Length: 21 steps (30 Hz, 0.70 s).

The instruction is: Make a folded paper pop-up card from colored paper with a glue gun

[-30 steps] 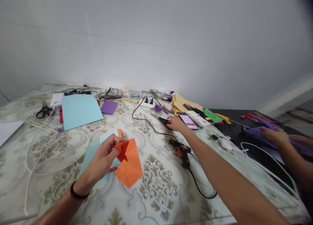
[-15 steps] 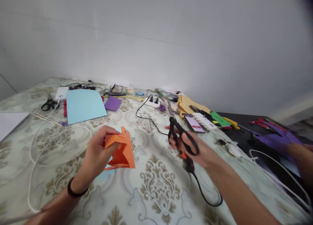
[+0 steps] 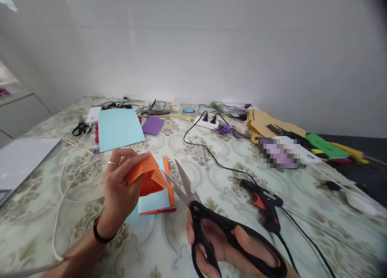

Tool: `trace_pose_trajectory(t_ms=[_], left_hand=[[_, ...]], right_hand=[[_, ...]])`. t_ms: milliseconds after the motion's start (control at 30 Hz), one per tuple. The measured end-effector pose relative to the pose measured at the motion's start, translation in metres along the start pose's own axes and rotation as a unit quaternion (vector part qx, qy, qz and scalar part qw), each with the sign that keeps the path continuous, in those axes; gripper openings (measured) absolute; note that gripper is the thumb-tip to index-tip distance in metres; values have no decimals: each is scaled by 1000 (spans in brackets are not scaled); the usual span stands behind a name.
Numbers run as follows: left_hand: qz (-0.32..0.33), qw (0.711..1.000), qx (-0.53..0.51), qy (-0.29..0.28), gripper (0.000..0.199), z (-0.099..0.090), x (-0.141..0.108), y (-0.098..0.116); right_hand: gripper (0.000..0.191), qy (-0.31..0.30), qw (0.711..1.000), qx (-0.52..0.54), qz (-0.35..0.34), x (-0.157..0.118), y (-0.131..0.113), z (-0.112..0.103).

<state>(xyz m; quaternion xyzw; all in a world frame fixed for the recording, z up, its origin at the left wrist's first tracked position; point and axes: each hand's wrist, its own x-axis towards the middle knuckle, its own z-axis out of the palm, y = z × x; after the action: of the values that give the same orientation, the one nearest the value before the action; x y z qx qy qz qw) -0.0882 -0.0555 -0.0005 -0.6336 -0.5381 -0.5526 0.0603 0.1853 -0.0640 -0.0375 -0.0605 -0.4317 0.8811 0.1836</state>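
My left hand (image 3: 122,185) pinches a folded piece of orange paper (image 3: 151,175), lifted above the table. Under it lies a light-blue paper piece with orange and red edging (image 3: 155,203). My right hand (image 3: 223,245) has its fingers through the black handles of a pair of scissors (image 3: 196,209). The scissor blades are spread and point at the orange paper's right edge; whether they touch it I cannot tell. A black glue gun (image 3: 266,203) with an orange trigger lies to the right of the scissors.
A light-blue sheet (image 3: 121,129) and a purple square (image 3: 152,125) lie farther back. Behind the glue gun's cord is a white power strip (image 3: 206,122). A phone (image 3: 278,153) and brown paper (image 3: 272,124) are at right. Small black scissors (image 3: 81,127) and a white cable (image 3: 62,193) are at left.
My right hand has brought the scissors left and nearer, and the blades have spread. The orange paper is raised off the light-blue piece. The view has turned right-side objects farther right.
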Motion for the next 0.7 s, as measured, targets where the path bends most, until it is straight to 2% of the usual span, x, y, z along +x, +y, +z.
trace_pose_trajectory(t_ms=[133, 367, 533, 700], left_hand=[[23, 999, 29, 5, 45, 1, 1, 0], [61, 997, -36, -24, 54, 3, -6, 4], [47, 997, -54, -11, 63, 6, -7, 1], [40, 998, -48, -12, 64, 5, -6, 2]], right_hand=[[77, -10, 999, 44, 9, 3, 11, -2], [83, 16, 994, 91, 51, 7, 9, 2], [78, 41, 993, 85, 74, 3, 2, 5], [77, 11, 992, 106, 71, 2, 7, 2]])
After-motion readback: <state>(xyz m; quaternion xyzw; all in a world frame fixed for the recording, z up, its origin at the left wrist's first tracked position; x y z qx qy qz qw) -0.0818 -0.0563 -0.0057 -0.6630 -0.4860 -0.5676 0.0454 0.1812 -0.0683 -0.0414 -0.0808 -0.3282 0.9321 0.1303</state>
